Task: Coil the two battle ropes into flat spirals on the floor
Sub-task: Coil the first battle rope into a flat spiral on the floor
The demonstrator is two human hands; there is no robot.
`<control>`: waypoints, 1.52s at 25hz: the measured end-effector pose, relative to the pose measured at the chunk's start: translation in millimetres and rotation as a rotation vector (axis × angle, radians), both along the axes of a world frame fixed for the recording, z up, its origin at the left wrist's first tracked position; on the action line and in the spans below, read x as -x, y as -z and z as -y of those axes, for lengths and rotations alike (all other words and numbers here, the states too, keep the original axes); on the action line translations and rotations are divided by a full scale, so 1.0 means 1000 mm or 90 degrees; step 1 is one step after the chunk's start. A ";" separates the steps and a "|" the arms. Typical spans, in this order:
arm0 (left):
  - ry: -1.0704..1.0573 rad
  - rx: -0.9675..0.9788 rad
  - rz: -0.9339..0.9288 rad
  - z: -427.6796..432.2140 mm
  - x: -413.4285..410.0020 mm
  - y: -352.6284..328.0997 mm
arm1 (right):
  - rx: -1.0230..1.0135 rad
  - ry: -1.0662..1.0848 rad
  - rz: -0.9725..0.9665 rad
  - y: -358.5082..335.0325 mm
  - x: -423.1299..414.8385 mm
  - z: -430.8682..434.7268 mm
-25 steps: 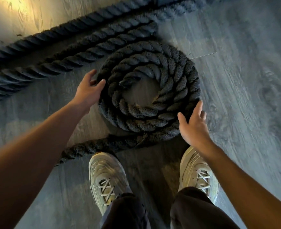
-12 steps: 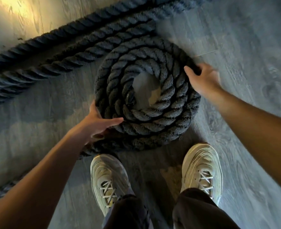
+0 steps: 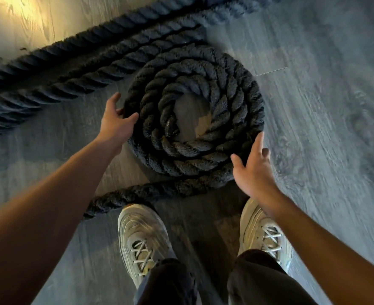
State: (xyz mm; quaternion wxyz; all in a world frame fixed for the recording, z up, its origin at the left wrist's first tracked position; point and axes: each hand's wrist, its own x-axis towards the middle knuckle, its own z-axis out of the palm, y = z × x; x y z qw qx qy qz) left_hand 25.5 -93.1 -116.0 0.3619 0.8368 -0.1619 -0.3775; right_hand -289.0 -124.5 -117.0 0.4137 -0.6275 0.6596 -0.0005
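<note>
A thick dark battle rope lies in a flat spiral [image 3: 230, 106] of about three turns on the grey floor, with a bare patch of floor at its centre. Its loose tail [image 3: 142, 194] runs from the spiral's near edge to the left, past my left shoe. My left hand [image 3: 115, 122] touches the spiral's left edge with fingers spread. At the near right edge, my right hand [image 3: 251, 168] lies against the outer turn with straight fingers. Straight lengths of rope [image 3: 76, 73] stretch diagonally across the floor behind the spiral.
My two pale sneakers [image 3: 143, 241] stand just in front of the spiral, the loose tail close to the left one. Grey wood-look floor [image 3: 324, 150] spreads to the right. A warm light patch falls on the floor at the top left.
My left hand moved from the spiral's near left edge up to its left side. The right hand came from the far right edge to the near right edge. The tail swung wider.
</note>
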 end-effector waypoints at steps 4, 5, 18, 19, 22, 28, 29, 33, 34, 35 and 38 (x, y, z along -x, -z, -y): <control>-0.028 -0.018 -0.046 0.000 0.011 -0.009 | -0.024 -0.051 -0.055 0.006 0.015 0.068; -0.028 -0.032 -0.072 -0.005 0.017 -0.010 | -0.017 -0.073 -0.061 0.005 0.022 0.087; -0.132 -0.053 -0.032 -0.040 -0.003 0.003 | 0.004 0.256 0.148 0.007 0.005 0.060; -0.117 -0.033 -0.004 -0.030 -0.013 0.002 | -0.017 0.236 0.131 0.004 0.009 0.035; -0.045 0.001 0.036 -0.005 -0.019 0.000 | -0.044 0.114 0.044 0.002 0.013 -0.005; -0.005 -0.030 0.044 -0.003 -0.004 0.007 | -0.010 0.094 0.011 0.017 0.011 0.075; -0.010 -0.057 0.013 -0.007 0.000 0.005 | 0.013 0.084 0.009 0.017 0.013 0.089; -0.008 -0.083 -0.049 -0.052 0.043 0.009 | 0.141 0.084 -0.003 0.002 0.006 0.140; -0.001 -0.101 -0.032 -0.066 0.053 0.014 | 0.158 0.087 0.004 -0.001 0.001 0.149; 0.012 -0.122 -0.013 -0.076 0.061 0.017 | 0.164 0.095 0.010 -0.003 -0.004 0.153; -0.032 -0.201 0.075 -0.082 0.056 0.017 | 0.098 0.152 0.004 0.003 -0.012 0.135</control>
